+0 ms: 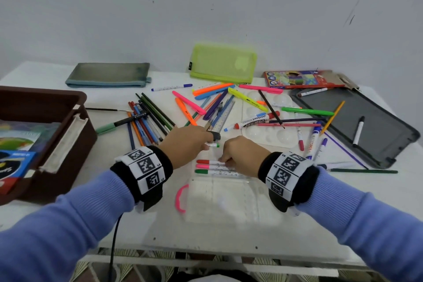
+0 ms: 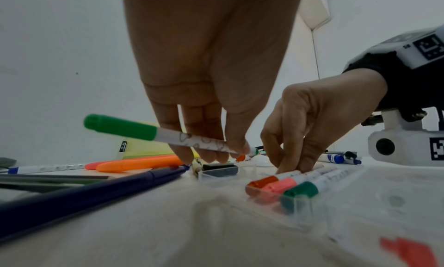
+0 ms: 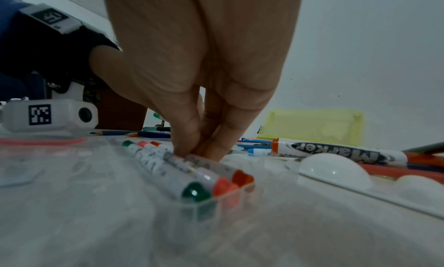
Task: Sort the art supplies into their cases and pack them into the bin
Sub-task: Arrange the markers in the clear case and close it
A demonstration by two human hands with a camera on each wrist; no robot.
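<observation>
A clear plastic marker case with a pink handle lies open at the table's front middle. Three white markers lie side by side along its far edge, capped red, pink and dark green. My right hand comes down on them, its thumb and fingertips pinching the red-capped marker. My left hand hovers just left of it and pinches a light-green-capped marker by its tail end, clear of the table.
A brown bin holding boxes stands at the left. Loose pencils, highlighters, a white palette and whiteboard markers cover the middle. At the back lie a grey pouch, a green mesh pouch and a pencil box. A grey lid sits right.
</observation>
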